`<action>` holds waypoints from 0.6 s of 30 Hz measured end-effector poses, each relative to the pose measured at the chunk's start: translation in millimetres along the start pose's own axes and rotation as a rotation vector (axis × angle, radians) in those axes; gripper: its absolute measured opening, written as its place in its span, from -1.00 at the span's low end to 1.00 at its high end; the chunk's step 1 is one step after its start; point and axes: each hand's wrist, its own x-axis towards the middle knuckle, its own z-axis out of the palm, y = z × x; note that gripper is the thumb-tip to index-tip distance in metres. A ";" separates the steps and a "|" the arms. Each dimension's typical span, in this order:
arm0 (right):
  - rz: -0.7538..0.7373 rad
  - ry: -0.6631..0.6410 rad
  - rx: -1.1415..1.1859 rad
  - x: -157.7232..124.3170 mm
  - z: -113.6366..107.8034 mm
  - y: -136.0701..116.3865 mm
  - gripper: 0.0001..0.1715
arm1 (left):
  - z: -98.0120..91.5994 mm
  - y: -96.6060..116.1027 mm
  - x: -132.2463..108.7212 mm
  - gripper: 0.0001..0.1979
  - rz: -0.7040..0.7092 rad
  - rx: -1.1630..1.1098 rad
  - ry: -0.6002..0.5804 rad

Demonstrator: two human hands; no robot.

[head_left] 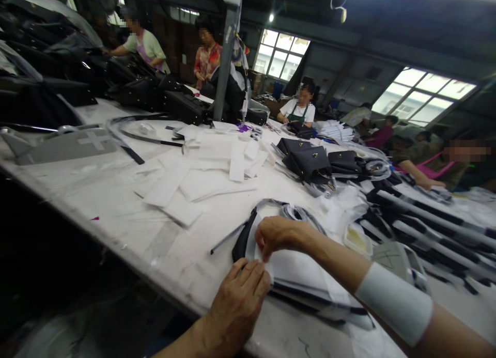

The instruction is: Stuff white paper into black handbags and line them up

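Note:
A black handbag (241,246) lies at the near side of the table, with white paper-like sheeting (300,267) over its upper face. My left hand (242,296) is at its near left edge, fingers together and bent over the bag. Just above the left fingertips, my right hand (277,236) is closed, thumb and fingers curled down against the white sheeting. Whatever lies between the right fingertips is hidden. A coiled strap wrapped in clear plastic (296,212) rests behind the bag, close to the right wrist.
Loose white paper pieces (209,154) cover the middle of the white table (116,203). Several black bags (306,161) stand beyond. To the right are a small plastic tub (357,240) and wrapped straps (426,218). A grey post (225,63) rises behind; other people work around the tables.

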 end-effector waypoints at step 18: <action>0.065 0.499 0.034 -6.5 45.4 69.1 0.22 | 7.0 -2.7 -1.6 -0.69 0.024 -0.002 0.043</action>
